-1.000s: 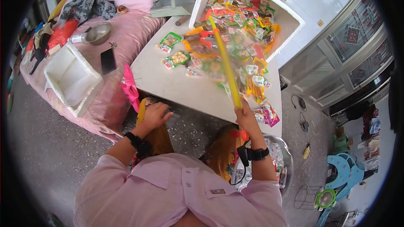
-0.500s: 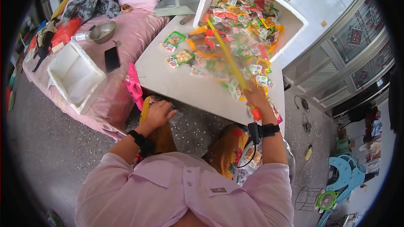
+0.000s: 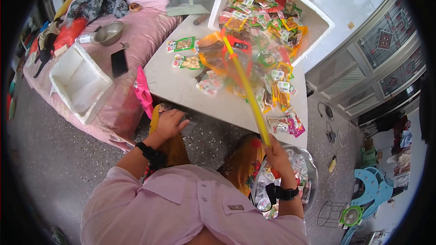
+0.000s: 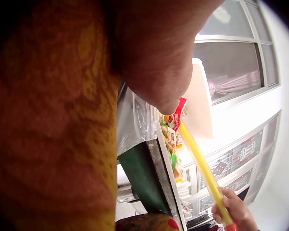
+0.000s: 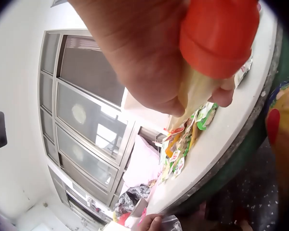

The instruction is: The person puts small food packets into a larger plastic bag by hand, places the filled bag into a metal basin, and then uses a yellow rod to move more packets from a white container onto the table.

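Observation:
In the head view my right hand (image 3: 278,155) grips a yellow stick (image 3: 249,91) near its lower end. The stick's far end lies over a blurred heap of colourful food packets (image 3: 259,56) spilling from a white foam box (image 3: 318,29). A red and black packet (image 3: 237,47) is beside the stick. The right wrist view has my thumb and fingers around the stick, below its red end cap (image 5: 219,36). My left hand (image 3: 169,124) rests on my left thigh, fingers loosely bent, with clear plastic (image 4: 136,120) beside it.
Two green-edged packets (image 3: 187,62) lie apart at the table's left side. A metal basin (image 3: 313,172) of packets stands by my right leg. On the pink bed (image 3: 122,104) are an empty foam box (image 3: 79,81), a phone (image 3: 119,63) and a metal bowl (image 3: 109,33).
My right hand has drawn back towards me with the stick. Packets at the heap's near edge have shifted, and the two separate ones have moved left and turned. My left hand stays on the thigh.

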A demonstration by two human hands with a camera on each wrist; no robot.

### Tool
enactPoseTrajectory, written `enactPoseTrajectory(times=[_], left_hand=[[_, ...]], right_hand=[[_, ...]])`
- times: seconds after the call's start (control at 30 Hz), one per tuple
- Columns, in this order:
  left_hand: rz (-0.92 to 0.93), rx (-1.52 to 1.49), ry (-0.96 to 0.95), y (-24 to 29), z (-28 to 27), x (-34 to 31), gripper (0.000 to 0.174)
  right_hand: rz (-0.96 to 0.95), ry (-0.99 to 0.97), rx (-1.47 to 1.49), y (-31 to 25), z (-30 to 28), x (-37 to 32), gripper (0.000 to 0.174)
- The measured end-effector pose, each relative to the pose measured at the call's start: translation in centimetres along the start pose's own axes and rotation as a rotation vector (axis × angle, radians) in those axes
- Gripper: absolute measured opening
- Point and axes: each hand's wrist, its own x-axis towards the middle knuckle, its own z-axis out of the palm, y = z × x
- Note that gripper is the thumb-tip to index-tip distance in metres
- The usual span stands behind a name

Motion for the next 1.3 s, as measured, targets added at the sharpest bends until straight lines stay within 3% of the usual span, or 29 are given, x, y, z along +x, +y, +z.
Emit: enactPoseTrajectory(times=[0.2, 0.27, 0.37, 0.47, 0.57, 0.77, 1.13, 1.23, 1.3], left_hand=[[0.023, -0.009, 0.005, 0.1, 0.4, 0.3, 0.027], [0.004, -0.017, -0.030, 0.2, 0.7, 0.4, 0.027], [0.028, -0.026, -0.006, 0.2, 0.9, 0.4, 0.027], [0.033, -0.029, 0.005, 0.3, 1.0, 0.4, 0.027], [0.031, -0.021, -0.008, 0.2, 0.9, 0.3, 0.027], [0.025, 0.024, -0.004, 0.1, 0.6, 0.2, 0.027], [0.039, 0.001, 0.001, 0.6, 0.3, 0.4, 0.027], [0.060, -0.010, 0.025, 0.7, 0.3, 0.6, 0.026], [0.070, -0.007, 0.037, 0.6, 0.4, 0.5, 0.026]], right_hand=[[0.040, 0.016, 0.178, 4.0, 2.5, -2.1, 0.045], [-0.016, 0.065, 0.252, 3.5, 3.0, -1.2, 0.045], [0.081, 0.111, 0.247, 0.8, 2.3, 0.5, 0.044], [-0.085, 0.209, 0.108, 1.6, 2.1, 4.0, 0.046], [0.156, 0.129, 0.159, -0.8, 0.7, 7.0, 0.048], [0.117, 0.110, 0.158, -0.1, 0.2, 10.9, 0.048], [0.178, 0.014, 0.212, 1.1, -0.1, 2.5, 0.050], [0.097, 0.060, 0.151, 2.5, 0.4, 1.4, 0.048], [0.124, 0.089, 0.313, 1.2, -0.4, 1.5, 0.047]])
